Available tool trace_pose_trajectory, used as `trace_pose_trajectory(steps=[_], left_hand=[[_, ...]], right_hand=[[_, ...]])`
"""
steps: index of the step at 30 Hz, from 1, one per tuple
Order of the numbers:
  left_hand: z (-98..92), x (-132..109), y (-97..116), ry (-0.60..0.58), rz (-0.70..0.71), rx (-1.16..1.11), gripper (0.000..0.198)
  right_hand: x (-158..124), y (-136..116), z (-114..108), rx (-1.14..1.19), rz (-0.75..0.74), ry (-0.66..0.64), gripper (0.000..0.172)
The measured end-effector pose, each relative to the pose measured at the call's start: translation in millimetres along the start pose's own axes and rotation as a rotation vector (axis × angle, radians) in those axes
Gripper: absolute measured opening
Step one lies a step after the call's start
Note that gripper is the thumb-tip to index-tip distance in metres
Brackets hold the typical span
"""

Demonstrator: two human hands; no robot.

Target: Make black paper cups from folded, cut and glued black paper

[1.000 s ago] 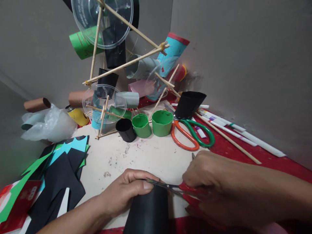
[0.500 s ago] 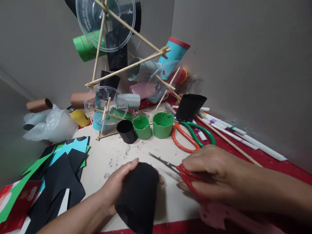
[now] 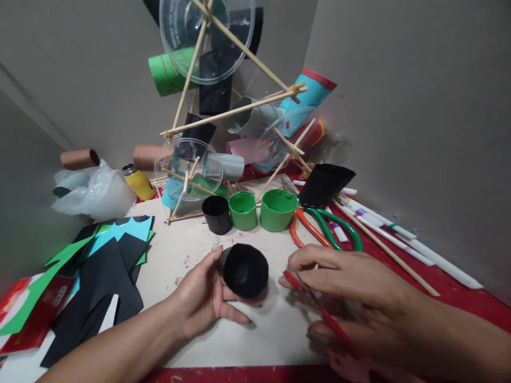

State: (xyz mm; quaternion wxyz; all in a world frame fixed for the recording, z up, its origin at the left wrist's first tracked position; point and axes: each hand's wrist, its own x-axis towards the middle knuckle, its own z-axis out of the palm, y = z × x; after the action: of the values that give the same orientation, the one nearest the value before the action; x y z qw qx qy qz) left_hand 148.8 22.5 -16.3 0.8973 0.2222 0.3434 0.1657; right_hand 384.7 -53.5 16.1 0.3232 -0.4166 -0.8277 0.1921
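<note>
My left hand [image 3: 202,295] holds a black paper cup [image 3: 246,272] tilted so that its dark inside faces me, with the thumb at its left rim and fingers beneath. To the right, my right hand [image 3: 343,287] is wrapped round small red-handled scissors [image 3: 333,322], whose blades are largely hidden among the fingers. Behind the hands stand a smaller black cup [image 3: 216,215] and two green cups, one narrower [image 3: 242,211] and one wider [image 3: 277,211], side by side on the pale board [image 3: 275,343].
A stick frame [image 3: 239,110] with clear lids and paper tubes rises behind. Large scissors [image 3: 339,226] with orange and green handles lie at right, near white rolled sticks [image 3: 443,258]. Paper scraps [image 3: 104,276] cover the left, beside a plastic bag [image 3: 101,194] and yellow bottle [image 3: 139,183].
The black cup has turned from showing its outer side to showing its opening. The red scissors have swung back into my right hand, blades no longer pointing at the cup. The view has shifted left.
</note>
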Motion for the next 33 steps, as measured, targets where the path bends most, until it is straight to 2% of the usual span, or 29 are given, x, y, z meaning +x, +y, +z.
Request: trace_pose_trajectory(steps=[4,5,10,14,16,18,21,23,25,30,33], left_hand=[[-2.4,2.8,-4.6,0.005,-0.014,0.011,0.054],[-2.3,3.1,-6.0,0.016,-0.017,0.013,0.054],[-3.7,4.1,-16.0,-0.064,-0.019,0.066,0.059],[-1.5,2.1,-19.4,-0.074,-0.029,0.177,0.069],[2.2,-0.8,-16.1,-0.027,0.055,0.262,0.064],[5.4,-3.5,-10.6,0.058,0.235,0.359,0.053],[5.5,-4.6,-3.7,0.191,0.49,0.518,0.043],[2.6,-3.5,-3.2,0.234,0.593,0.636,0.044],[-1.3,-2.2,-6.1,0.207,0.644,0.759,0.054],[-9.5,0.5,-16.2,-0.029,0.708,1.118,0.105],[-11.9,3.2,-17.4,-0.079,0.77,1.215,0.115]], right_hand=[[-9.2,-6.6,5.7,-0.074,-0.141,0.081,0.039],[-11.0,-8.2,7.1,-0.107,-0.132,0.085,0.042],[-9.0,-12.4,10.3,-0.222,-0.222,-0.078,0.025],[-5.0,-11.0,6.6,-0.239,-0.231,-0.025,0.023],[-6.0,-8.5,4.2,-0.248,-0.226,0.029,0.023],[-8.0,-5.1,3.0,-0.257,-0.228,0.052,0.02],[-9.9,-1.4,4.1,-0.283,-0.23,0.023,0.02],[-9.7,-1.0,6.1,-0.294,-0.231,-0.018,0.02],[-8.9,-2.0,8.2,-0.299,-0.229,-0.066,0.019],[-6.6,-8.0,11.8,-0.297,-0.224,-0.168,0.023],[-6.7,-12.7,12.5,-0.235,-0.25,-0.167,0.027]])
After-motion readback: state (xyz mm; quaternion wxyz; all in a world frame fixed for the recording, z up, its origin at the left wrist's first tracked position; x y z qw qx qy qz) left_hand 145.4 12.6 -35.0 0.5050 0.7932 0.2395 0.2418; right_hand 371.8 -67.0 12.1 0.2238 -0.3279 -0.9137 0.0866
